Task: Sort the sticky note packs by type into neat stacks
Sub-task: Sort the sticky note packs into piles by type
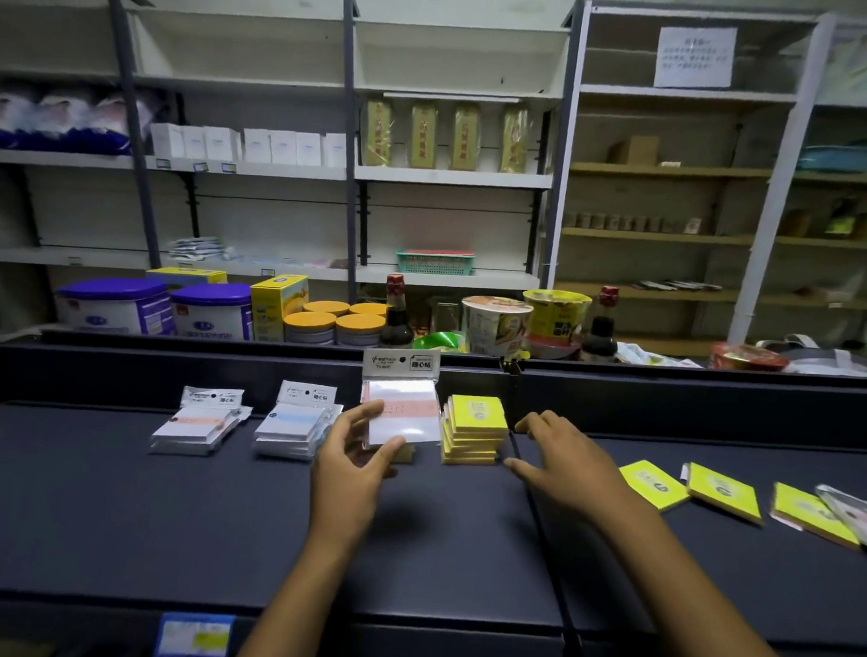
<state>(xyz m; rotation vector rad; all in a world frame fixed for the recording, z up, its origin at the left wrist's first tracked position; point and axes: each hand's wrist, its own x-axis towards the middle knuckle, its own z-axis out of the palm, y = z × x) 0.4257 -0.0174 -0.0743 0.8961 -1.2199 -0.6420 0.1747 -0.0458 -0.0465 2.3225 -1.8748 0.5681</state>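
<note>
Left hand [357,450] pinching a clear-wrapped pink-banded pack [403,414], held upright just above the dark shelf top [180,517], between the blue-banded stack [296,428] and the yellow stack [474,429]. Right hand [553,455] spread, fingers relaxed, just beside the yellow stack, holding nothing. Further left, a pink-banded stack [195,428]; to the right, loose yellow packs [721,491] lying flat, well apart from the stacks.
</note>
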